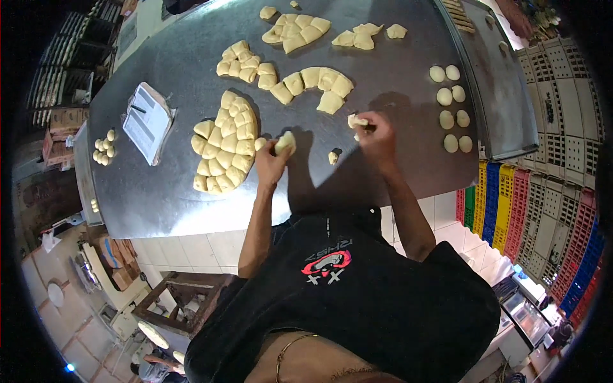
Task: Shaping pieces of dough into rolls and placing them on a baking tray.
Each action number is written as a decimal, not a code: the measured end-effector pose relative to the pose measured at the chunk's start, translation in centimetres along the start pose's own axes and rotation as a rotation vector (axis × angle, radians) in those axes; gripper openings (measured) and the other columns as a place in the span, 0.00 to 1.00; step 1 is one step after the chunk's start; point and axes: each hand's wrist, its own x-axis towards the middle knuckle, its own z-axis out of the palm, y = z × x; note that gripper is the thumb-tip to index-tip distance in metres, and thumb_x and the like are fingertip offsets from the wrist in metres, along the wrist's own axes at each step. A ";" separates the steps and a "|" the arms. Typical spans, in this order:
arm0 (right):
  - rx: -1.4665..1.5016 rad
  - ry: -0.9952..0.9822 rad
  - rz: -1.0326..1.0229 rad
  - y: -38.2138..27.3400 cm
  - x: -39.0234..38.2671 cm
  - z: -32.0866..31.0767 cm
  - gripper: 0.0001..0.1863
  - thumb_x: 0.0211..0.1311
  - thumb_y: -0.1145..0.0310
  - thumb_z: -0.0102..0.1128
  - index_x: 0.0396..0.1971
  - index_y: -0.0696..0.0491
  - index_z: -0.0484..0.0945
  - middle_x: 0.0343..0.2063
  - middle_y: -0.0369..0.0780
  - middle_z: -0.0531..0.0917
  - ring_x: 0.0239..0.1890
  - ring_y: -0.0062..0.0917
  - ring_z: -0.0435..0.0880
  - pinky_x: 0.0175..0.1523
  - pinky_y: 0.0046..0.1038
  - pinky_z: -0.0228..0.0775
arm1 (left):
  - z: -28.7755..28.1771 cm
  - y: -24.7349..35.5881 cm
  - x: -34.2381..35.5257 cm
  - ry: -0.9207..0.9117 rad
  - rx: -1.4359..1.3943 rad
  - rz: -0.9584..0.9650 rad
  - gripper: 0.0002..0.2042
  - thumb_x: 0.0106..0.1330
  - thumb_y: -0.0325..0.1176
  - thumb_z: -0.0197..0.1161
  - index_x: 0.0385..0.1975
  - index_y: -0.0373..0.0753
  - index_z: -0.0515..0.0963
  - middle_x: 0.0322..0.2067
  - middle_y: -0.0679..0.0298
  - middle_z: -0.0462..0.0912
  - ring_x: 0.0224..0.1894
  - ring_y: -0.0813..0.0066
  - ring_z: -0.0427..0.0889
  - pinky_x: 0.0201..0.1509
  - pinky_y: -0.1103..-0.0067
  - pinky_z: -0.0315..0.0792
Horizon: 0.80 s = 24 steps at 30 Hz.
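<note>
My left hand (269,167) is closed on a pale dough piece (287,143), right beside a big slab of dough cut into chunks (225,148). To the right, a smaller bit of dough (357,120) is pinched in the fingers of my right hand (380,137), just above the steel table (396,76). A small dough scrap (333,157) lies between the two hands. Farther off sit a curved strip of cut dough (322,82) and other cut clusters (297,30). Smooth dough balls (445,96) stand in two columns near the table's right side.
An open notebook (147,124) with a pen lies at the left, near a group of small dough balls (104,150). A metal tray (501,96) borders the right edge. Stacked crates (491,198) rise beyond it. Another person's arm (516,18) shows at the far right.
</note>
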 end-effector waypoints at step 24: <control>0.199 0.151 0.157 4.6 1.9 -0.9 0.16 0.57 0.70 0.71 0.44 0.62 0.83 0.38 0.43 0.88 0.39 0.25 0.86 0.45 0.26 0.77 | 12.1 7.4 2.3 -0.226 0.222 0.244 0.21 0.47 0.29 0.76 0.42 0.30 0.82 0.36 0.53 0.87 0.41 0.65 0.87 0.47 0.70 0.79</control>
